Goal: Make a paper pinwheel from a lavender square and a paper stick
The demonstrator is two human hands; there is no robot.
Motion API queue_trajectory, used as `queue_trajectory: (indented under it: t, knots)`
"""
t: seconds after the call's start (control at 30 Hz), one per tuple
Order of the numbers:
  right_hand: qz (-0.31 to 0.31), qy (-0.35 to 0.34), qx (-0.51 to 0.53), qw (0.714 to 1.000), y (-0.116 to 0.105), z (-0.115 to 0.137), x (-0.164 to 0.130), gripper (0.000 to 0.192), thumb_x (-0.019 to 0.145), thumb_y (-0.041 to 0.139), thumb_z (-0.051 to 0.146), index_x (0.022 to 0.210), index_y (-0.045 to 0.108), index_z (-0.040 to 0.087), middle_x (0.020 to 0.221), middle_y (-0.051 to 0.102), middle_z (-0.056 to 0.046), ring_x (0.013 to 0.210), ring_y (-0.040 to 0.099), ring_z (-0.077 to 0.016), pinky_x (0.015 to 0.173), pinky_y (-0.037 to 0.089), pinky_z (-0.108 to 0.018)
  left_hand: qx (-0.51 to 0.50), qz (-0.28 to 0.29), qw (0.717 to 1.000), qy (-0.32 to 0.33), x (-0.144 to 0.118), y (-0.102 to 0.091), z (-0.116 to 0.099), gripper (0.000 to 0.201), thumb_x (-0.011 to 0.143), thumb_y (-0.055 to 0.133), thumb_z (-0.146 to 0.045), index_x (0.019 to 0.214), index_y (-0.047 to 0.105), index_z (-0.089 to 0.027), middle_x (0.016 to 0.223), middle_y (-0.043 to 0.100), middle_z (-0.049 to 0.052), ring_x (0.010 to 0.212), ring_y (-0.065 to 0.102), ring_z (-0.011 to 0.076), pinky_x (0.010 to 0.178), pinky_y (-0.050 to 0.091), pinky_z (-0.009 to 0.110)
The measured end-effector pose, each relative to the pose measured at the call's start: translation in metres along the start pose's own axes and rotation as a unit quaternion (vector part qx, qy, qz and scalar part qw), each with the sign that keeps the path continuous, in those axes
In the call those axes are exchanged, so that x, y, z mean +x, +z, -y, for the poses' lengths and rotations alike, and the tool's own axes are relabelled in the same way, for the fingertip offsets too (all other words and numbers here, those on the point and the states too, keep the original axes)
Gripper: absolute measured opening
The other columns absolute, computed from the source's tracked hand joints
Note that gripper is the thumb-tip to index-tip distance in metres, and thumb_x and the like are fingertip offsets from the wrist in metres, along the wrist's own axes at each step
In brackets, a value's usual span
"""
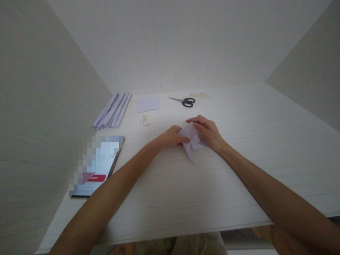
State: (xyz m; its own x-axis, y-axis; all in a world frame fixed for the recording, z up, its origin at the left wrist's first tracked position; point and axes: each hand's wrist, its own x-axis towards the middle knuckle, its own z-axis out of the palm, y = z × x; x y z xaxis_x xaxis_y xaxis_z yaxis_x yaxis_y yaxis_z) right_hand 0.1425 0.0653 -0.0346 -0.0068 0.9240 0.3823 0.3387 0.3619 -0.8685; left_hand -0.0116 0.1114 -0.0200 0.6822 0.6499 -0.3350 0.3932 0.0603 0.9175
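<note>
A small piece of pale lilac paper (189, 131), cut and partly folded into pointed flaps, is held between both hands over the middle of the table. My left hand (172, 136) pinches its left side, thumb on top. My right hand (207, 131) grips the upper right part, with the thumb and fingers closed on a flap. One pointed flap hangs down toward me, and another sticks out to the lower right under the right hand. The fingers partly hide the paper's centre.
Scissors (187, 102) with black handles lie behind the hands. To their left are a flat lilac paper sheet (148, 104) and a small pile of thin sticks (144, 120). Rolled papers (113, 110) lie at the back left, a tablet (106, 166) nearer. Walls border the table.
</note>
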Motion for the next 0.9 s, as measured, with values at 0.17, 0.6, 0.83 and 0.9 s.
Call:
queue_trajectory:
  t: [0.17, 0.6, 0.83, 0.9]
  knots:
    - [-0.002, -0.006, 0.034, 0.999, 0.0, -0.005, 0.003, 0.009, 0.071, 0.053, 0.022, 0.076, 0.059, 0.02, 0.072, 0.045, 0.0, 0.065, 0.043, -0.0112, 0.055, 0.034, -0.024, 0.011, -0.002, 1.0, -0.006, 0.002, -0.001, 0.001, 0.011, 0.054, 0.06, -0.02, 0.059, 0.054, -0.012, 0.054, 0.052, -0.003, 0.049, 0.047, 0.008, 0.053, 0.038, 0.022]
    - [-0.048, -0.033, 0.101, 0.993, 0.003, 0.008, -0.006, 0.016, 0.07, 0.055, 0.021, 0.082, 0.065, 0.023, 0.075, 0.057, -0.001, 0.07, 0.051, -0.0137, 0.063, 0.04, -0.029, -0.001, 0.001, 1.0, 0.0, 0.001, -0.001, 0.0, 0.009, 0.055, 0.059, -0.019, 0.058, 0.054, -0.012, 0.053, 0.051, -0.003, 0.049, 0.047, 0.0072, 0.054, 0.04, 0.022]
    - [-0.054, 0.008, 0.12, 0.991, 0.006, 0.009, -0.007, 0.019, 0.068, 0.06, 0.024, 0.087, 0.06, 0.021, 0.077, 0.061, -0.002, 0.072, 0.058, -0.0142, 0.064, 0.045, -0.029, 0.0, 0.001, 1.0, -0.003, 0.002, -0.002, 0.0, 0.011, 0.055, 0.06, -0.02, 0.059, 0.055, -0.011, 0.054, 0.052, -0.003, 0.05, 0.048, 0.0077, 0.057, 0.042, 0.023]
    - [-0.061, 0.006, 0.138, 0.989, 0.006, 0.01, -0.007, 0.019, 0.069, 0.059, 0.022, 0.088, 0.057, 0.022, 0.079, 0.062, -0.001, 0.073, 0.059, -0.0133, 0.067, 0.046, -0.029, -0.005, -0.006, 1.0, -0.007, 0.002, -0.002, 0.0, 0.011, 0.055, 0.06, -0.02, 0.059, 0.055, -0.01, 0.054, 0.052, -0.002, 0.05, 0.048, 0.0075, 0.055, 0.041, 0.022]
